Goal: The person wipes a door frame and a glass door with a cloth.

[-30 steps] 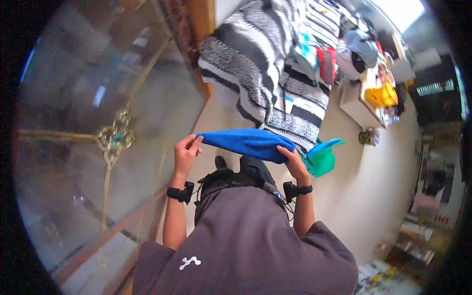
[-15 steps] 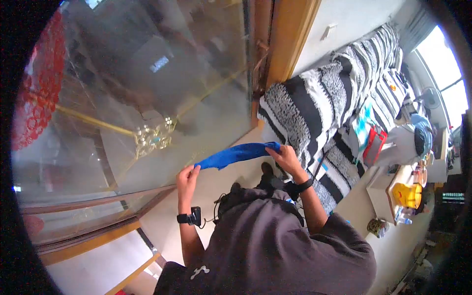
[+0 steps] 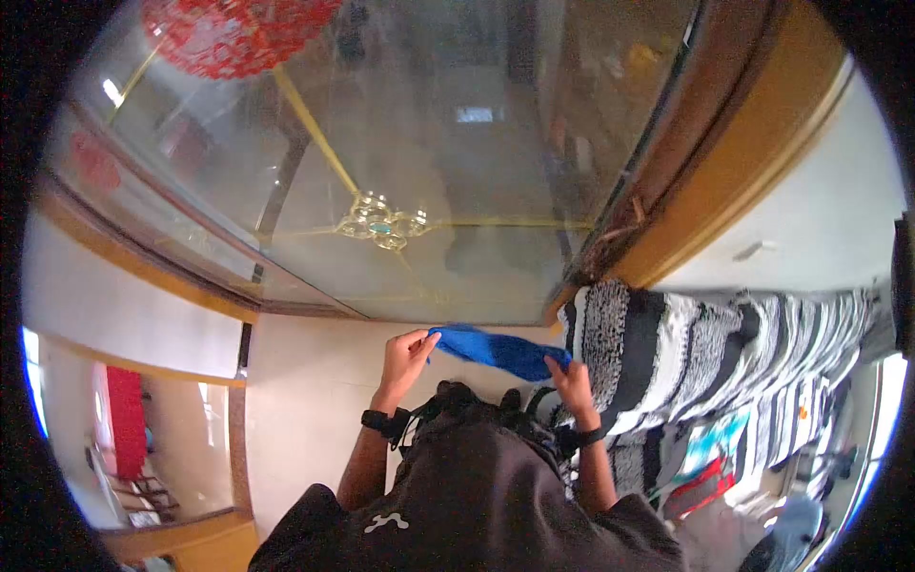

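A blue cloth (image 3: 496, 349) is stretched between my two hands in front of my body, roughly level with the lower edge of a glass panel. My left hand (image 3: 408, 360) pinches its left end between thumb and fingers. At the other end, my right hand (image 3: 572, 383) grips the cloth, with the fingers closed on it. The cloth sags slightly and narrows toward my left hand. Dark straps are round both wrists.
Ahead stands a glass panel (image 3: 515, 272) with gold ornament and a red decoration (image 3: 248, 33). To the right is a sofa with a striped black and white cover (image 3: 658, 357), with a red item (image 3: 701, 488) on it. A doorway opens at left.
The view has turned left, so the glass panel now fills the front and the striped sofa lies at the right. The cloth stays held between both hands. The green item seen earlier is out of view.
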The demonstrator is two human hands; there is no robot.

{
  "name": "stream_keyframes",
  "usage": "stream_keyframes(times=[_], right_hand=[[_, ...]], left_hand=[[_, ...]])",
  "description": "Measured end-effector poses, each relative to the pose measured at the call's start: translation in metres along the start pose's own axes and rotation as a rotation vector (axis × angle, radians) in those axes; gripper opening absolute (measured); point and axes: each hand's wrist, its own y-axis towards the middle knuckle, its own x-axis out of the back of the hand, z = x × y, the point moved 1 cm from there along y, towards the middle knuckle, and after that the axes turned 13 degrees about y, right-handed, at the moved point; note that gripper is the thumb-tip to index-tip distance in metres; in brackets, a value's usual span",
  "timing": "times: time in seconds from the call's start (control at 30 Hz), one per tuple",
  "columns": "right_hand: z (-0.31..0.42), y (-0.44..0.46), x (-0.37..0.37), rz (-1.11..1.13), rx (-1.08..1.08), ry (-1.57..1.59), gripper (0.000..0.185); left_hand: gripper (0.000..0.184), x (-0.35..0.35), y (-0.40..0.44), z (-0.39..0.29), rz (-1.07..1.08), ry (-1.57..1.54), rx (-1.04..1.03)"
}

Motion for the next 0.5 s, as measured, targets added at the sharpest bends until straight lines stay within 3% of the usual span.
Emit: stream_keyframes(times=[0.23, 0.37, 0.5], right_hand=[[0.002, -0.005, -0.008, 0.026, 0.082, -0.067, 0.047], [0.026, -0.004, -0.010, 0.068, 0.027, 0.008, 0.026], [0.015, 0.001, -0.036, 0.014, 0.109, 0.055, 0.034]], left_hand=[[0.032, 0.008, 0.003, 0.009, -0.075, -0.074, 0.023], [0.030, 0.011, 0.001, 0.013, -0.119, -0.127, 0.080], [0.029, 0.026, -0.003, 0.035, -0.109, -0.093, 0.030]])
